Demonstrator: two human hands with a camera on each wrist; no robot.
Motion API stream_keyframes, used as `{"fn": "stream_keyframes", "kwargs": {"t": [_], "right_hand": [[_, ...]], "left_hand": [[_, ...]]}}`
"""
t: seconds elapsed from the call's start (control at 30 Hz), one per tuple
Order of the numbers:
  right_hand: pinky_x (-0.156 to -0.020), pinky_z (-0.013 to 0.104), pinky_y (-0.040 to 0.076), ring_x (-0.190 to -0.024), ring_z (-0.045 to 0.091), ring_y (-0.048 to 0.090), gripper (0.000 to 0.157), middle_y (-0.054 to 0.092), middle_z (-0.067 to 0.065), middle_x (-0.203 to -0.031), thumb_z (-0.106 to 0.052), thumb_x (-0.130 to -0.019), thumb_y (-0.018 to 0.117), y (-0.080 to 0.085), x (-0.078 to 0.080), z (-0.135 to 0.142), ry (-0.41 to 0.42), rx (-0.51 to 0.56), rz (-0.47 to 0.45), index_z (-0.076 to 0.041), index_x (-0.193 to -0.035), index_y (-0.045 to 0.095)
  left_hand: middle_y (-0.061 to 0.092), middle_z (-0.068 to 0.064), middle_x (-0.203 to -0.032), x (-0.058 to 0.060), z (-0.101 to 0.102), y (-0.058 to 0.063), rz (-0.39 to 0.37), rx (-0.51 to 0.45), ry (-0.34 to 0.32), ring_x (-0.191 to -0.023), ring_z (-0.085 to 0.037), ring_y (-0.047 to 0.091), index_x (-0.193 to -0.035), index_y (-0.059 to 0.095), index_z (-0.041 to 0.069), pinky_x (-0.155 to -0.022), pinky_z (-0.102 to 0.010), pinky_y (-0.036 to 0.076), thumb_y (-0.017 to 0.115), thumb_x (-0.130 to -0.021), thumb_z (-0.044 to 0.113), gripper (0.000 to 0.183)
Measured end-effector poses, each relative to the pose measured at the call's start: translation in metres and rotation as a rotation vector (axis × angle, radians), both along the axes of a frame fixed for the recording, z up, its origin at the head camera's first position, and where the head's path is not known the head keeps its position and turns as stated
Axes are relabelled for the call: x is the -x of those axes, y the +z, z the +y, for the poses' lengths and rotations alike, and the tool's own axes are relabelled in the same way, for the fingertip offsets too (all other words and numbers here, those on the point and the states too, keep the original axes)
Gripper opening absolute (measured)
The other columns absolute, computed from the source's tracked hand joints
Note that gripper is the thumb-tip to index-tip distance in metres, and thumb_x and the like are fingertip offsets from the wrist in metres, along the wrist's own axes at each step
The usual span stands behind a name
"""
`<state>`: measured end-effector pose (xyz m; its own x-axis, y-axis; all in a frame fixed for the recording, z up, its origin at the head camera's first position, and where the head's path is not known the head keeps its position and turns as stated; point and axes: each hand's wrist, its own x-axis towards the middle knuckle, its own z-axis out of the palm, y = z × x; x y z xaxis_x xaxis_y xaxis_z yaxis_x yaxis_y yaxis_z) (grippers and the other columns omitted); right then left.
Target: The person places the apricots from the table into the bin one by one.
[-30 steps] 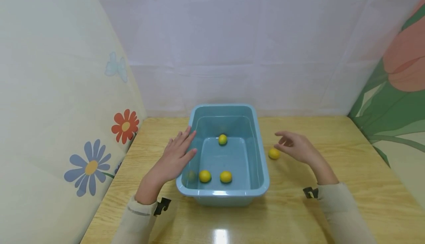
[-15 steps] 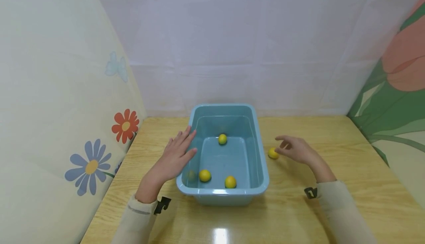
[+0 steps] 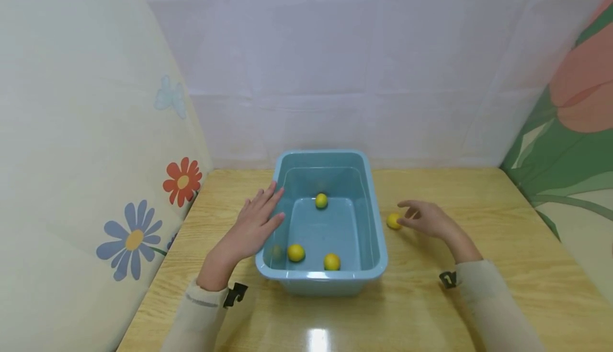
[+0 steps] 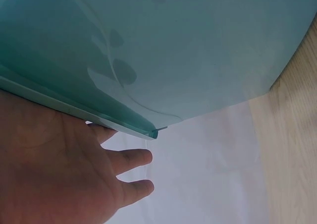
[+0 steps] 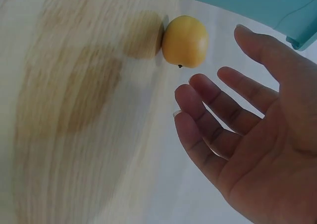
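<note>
My left hand (image 3: pixel 254 227) rests on the left rim of the blue plastic basin (image 3: pixel 322 276), its fingers straight. In the left wrist view the palm (image 4: pixel 54 164) lies against the outside of the rim. Right of the basin, a small yellow fruit (image 3: pixel 394 221) lies on the table, partly covered by my right thumb. Around it my right hand (image 3: pixel 428 219) hovers with fingers loosely bent. The right wrist view shows a gap between those fingertips and the fruit (image 5: pixel 185 41), which has a small dark stem spot. Nothing is in the right hand.
On the basin floor lie three similar yellow fruits: one at the back (image 3: pixel 321 201), one front left (image 3: pixel 296 253), one front right (image 3: pixel 332 262). The wooden table (image 3: pixel 517 277) meets a white cloth backdrop (image 3: pixel 316 64) behind, with printed flower panels at both sides.
My right hand has come slightly lower and nearer over the fruit on the table. Inside the basin, the front right fruit has rolled a little right and nearer. My left hand has stayed put.
</note>
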<state>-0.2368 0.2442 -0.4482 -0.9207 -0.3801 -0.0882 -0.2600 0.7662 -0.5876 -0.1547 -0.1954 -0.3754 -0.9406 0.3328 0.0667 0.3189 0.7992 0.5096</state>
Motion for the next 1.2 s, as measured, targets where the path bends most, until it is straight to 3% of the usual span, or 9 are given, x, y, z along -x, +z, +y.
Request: {"fn": "stream_keyframes", "kwargs": {"t": [0.37, 0.47, 1.2], "right_hand": [[-0.079, 0.046, 0.057, -0.093, 0.033, 0.069, 0.056, 0.07, 0.019, -0.103, -0.027, -0.093, 0.073, -0.012, 0.001, 0.002, 0.005, 0.005, -0.015, 0.004, -0.136, 0.056], [-0.081, 0.046, 0.057, -0.097, 0.033, 0.068, 0.057, 0.07, 0.018, -0.107, -0.03, -0.093, 0.073, -0.013, 0.001, 0.002, -0.022, -0.009, -0.042, 0.001, -0.138, 0.056], [-0.085, 0.05, 0.056, -0.1, 0.035, 0.066, 0.057, 0.069, 0.019, -0.11, -0.032, -0.095, 0.072, -0.017, 0.003, -0.001, -0.01, -0.025, -0.072, 0.002, -0.137, 0.057]], "left_hand": [[0.005, -0.005, -0.171, 0.0, 0.001, 0.0, -0.009, -0.004, 0.0, -0.155, -0.041, 0.001, -0.163, 0.019, 0.016, -0.119, -0.068, -0.002, 0.038, -0.109, 0.043, 0.063], [0.004, -0.004, -0.171, 0.0, 0.001, -0.001, -0.011, -0.001, -0.001, -0.156, -0.041, 0.001, -0.163, 0.019, 0.017, -0.119, -0.068, -0.002, 0.037, -0.109, 0.045, 0.064], [0.004, -0.005, -0.171, 0.001, 0.001, 0.0, -0.018, -0.01, 0.004, -0.156, -0.041, 0.001, -0.163, 0.019, 0.016, -0.119, -0.068, -0.002, 0.035, -0.109, 0.045, 0.063]]}}
